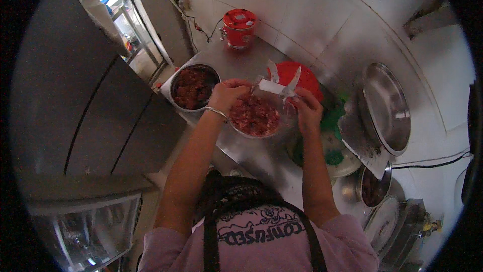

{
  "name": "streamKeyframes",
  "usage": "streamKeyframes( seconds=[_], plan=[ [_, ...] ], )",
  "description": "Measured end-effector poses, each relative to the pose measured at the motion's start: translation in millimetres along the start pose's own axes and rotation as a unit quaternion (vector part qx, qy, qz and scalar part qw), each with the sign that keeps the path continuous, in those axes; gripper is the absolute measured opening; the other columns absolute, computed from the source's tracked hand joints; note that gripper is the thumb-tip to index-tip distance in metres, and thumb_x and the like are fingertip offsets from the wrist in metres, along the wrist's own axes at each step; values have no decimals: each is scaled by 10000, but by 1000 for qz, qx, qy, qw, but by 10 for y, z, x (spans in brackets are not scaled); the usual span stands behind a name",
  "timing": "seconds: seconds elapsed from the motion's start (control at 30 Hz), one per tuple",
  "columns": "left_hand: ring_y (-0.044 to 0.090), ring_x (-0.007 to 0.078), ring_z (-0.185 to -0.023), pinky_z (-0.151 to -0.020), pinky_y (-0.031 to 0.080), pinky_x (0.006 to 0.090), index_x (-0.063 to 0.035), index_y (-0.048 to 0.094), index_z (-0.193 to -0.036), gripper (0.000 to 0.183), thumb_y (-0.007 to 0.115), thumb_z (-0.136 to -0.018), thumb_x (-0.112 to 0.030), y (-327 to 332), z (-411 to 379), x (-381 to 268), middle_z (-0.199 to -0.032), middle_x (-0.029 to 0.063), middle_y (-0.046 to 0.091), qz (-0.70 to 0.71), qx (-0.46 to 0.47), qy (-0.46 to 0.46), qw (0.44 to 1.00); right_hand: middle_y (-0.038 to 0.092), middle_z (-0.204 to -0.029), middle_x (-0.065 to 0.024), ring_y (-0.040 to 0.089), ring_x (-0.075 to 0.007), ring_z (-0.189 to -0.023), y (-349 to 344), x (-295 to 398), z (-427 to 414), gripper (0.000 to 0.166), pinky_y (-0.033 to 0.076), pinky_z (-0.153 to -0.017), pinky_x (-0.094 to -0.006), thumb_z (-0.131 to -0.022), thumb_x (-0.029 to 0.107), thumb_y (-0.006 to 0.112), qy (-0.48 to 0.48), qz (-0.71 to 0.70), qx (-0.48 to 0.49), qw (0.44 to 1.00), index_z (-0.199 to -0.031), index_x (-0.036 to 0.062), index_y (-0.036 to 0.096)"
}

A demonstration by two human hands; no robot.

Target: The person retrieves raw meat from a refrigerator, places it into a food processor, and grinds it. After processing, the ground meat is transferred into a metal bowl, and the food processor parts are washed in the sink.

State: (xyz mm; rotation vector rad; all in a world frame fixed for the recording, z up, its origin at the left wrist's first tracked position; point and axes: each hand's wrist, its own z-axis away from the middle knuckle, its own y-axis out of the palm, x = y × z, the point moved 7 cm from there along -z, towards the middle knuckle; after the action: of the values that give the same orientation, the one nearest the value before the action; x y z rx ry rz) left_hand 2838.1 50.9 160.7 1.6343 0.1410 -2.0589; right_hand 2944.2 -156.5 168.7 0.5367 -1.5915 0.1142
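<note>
Both hands are raised over a round bowl of minced meat (254, 117) on the metal table. My left hand (231, 93), with a bracelet at the wrist, pinches the left side of a clear plastic bag or film. The opposite side is held between the fingers of my right hand (307, 108). A white block or roll (271, 87) shows at the plastic between my hands, with torn-looking pale strips above it. To the left of my left hand stands a round metal container of darker minced meat (194, 87). A red round lid or basin (300, 77) lies behind my right hand.
A red lidded canister (239, 28) stands at the table's back, near a cable. On the right are a cleaver-like blade (364, 147), a large steel basin (388, 108) leaning on the wall, green material (334, 121) and a small metal pot (375, 187). A dark cabinet (75, 102) stands left.
</note>
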Motion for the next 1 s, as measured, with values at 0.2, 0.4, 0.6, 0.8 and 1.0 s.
streamKeyframes(
  seconds=[0.2, 0.4, 0.6, 0.8, 1.0],
  plan=[
    [589, 255, -769, -651, 465, 358, -121, 607, -924, 204, 555, -731, -165, 89, 0, 71, -928, 68, 602, -611, -50, 172, 771, 561, -1003, -82, 542, -162, -877, -154, 53, -147, 229, 445, -776, -264, -761, 17, 563, -79, 26, -123, 989, -988, -17, 568],
    [447, 253, -1051, -934, 271, 455, -92, 598, -859, 191, 507, -694, -119, 441, 332, 103, -970, 111, 558, -689, -111, 341, 630, 579, -927, -74, 550, -154, -838, -721, -418, -640, 218, 445, -765, -246, -786, 35, 539, -79, 27, -276, 958, -997, -16, 563],
    [352, 247, -1141, -963, 210, 498, -79, 613, -851, 197, 528, -703, -178, 401, 271, 349, -1021, 89, 542, -674, -79, 336, 653, 586, -918, -89, 563, -172, -819, -852, -851, -833, 228, 438, -748, -235, -776, 47, 549, -19, 3, -286, 958, -995, -13, 571],
    [355, 237, -1166, -955, 178, 528, -99, 620, -868, 220, 544, -709, -229, 394, 302, 266, -1097, 97, 515, -705, -69, 306, 636, 611, -949, -89, 571, -206, -843, -625, -468, -679, 245, 424, -762, -273, -774, 139, 556, 9, 219, -323, 921, -992, 35, 599],
    [339, 251, -1178, -949, 175, 544, -127, 642, -817, 199, 587, -687, -267, 265, 216, 424, -1157, 120, 465, -718, -67, 306, 621, 608, -944, -94, 566, -211, -844, -627, -542, -637, 199, 422, -773, -295, -757, 140, 573, 0, 264, -317, 911, -926, 48, 626]
  ],
)
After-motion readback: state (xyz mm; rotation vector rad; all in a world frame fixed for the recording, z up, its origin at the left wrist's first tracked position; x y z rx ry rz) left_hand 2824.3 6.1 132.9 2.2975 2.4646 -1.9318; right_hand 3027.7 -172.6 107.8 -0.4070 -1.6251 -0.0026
